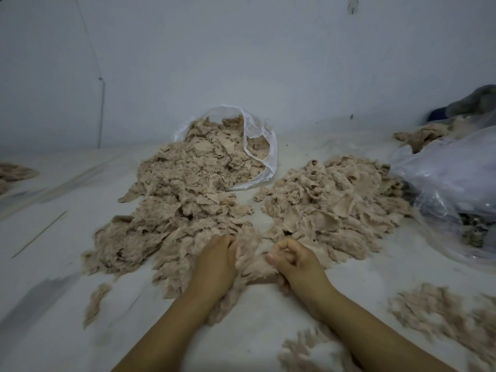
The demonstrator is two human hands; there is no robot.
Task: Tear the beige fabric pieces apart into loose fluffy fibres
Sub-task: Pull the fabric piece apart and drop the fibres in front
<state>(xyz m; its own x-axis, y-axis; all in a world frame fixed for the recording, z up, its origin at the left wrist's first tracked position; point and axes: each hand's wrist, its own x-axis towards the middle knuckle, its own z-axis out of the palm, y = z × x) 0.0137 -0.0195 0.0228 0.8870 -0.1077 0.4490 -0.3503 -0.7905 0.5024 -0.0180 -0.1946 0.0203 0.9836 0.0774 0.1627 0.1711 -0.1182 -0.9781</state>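
Note:
A beige fabric piece with fluffy frayed edges stretches between my two hands low in the middle. My left hand grips its left side with curled fingers. My right hand pinches its right side, fingers curled. A large pile of beige fabric pieces spills from an open clear plastic bag behind my left hand. A second pile of beige pieces lies behind my right hand.
Loose fluffy fibres lie at the lower right and near my right forearm. A crumpled clear plastic bag sits at the right with cloth behind it. A small tuft lies at the left. A white wall rises behind.

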